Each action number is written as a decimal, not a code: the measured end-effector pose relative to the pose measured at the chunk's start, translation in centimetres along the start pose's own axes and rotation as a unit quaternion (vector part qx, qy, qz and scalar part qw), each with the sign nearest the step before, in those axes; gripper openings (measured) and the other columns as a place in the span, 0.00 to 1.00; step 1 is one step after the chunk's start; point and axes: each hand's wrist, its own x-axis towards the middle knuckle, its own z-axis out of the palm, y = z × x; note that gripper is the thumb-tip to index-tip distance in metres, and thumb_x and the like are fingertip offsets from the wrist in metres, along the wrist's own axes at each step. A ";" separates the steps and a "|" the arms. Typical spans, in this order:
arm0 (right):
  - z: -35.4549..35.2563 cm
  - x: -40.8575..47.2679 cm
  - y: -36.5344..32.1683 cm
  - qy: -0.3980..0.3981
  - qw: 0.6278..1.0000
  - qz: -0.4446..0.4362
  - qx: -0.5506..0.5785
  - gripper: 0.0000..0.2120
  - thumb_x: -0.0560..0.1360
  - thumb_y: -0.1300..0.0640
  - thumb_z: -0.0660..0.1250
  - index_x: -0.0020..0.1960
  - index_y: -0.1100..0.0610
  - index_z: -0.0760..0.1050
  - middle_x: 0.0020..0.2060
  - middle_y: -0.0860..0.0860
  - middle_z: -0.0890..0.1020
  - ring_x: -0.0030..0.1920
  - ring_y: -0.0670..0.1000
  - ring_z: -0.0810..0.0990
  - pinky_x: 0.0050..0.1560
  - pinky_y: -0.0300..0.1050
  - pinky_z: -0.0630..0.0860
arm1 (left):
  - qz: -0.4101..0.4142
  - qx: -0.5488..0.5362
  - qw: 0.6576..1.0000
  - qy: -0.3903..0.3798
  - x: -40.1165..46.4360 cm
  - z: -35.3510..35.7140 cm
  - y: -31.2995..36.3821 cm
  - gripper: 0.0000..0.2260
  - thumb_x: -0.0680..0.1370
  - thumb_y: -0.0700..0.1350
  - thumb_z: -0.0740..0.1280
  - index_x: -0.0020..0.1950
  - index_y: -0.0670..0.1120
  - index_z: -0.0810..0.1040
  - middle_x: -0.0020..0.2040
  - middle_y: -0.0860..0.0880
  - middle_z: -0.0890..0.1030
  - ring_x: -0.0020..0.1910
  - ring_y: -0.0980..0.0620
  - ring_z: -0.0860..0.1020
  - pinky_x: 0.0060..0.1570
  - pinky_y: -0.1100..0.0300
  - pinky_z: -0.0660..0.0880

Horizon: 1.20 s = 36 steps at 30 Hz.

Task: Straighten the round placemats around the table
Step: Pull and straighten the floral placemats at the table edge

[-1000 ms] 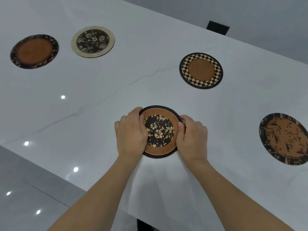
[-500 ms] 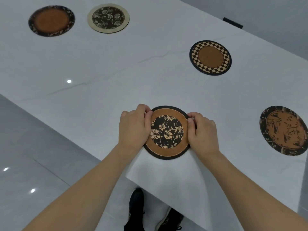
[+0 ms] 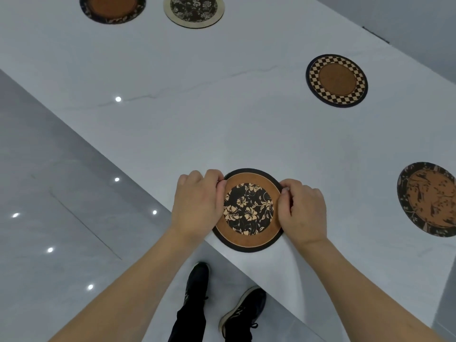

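Five round placemats lay on the white table (image 3: pixel 246 134), four well apart from the floral placemat (image 3: pixel 248 209) at the near edge. The left hand (image 3: pixel 197 203) and right hand (image 3: pixel 302 211) pinched its opposite rims, fingers curled. Done well, the step would call for small, even turns without letting the placemat overhang the edge.

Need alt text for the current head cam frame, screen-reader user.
A person's left hand and right hand pinch opposite edges of a round floral placemat lying at the near edge of a white table. Four other round placemats lie farther off, including a checkered placemat. Black shoes show on the grey floor below.
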 end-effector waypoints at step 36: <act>0.1 -0.5 0.4 -0.005 1.000 -0.012 0.013 0.07 0.69 0.55 0.59 0.38 0.56 0.74 0.25 0.48 0.73 0.27 0.51 0.70 0.37 0.45 0.69 | -0.034 -0.030 0.998 -0.039 0.0 0.0 0.3 0.05 0.73 0.45 0.61 0.37 0.47 0.70 0.30 0.52 0.70 0.37 0.48 0.68 0.50 0.53 0.66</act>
